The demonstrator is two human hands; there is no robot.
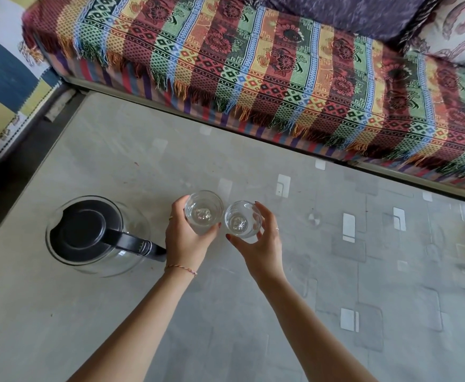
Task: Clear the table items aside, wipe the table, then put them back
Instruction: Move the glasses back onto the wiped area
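Two clear drinking glasses stand side by side near the middle of the grey patterned table [336, 285]. My left hand [187, 238] wraps around the left glass [203, 212]. My right hand [261, 249] curls around the right glass [242, 219], fingers on both sides of it. Whether the glasses rest on the table or are slightly lifted, I cannot tell. To the left of my left hand a glass jug [96, 235] with a black lid and black handle sits on the table, its handle pointing toward my left wrist.
A sofa under a colourful striped woven throw [253, 73] runs along the table's far edge, with cushions [363, 15] at the top right. A dark gap and a blue-and-yellow rug [2, 78] lie past the table's left edge.
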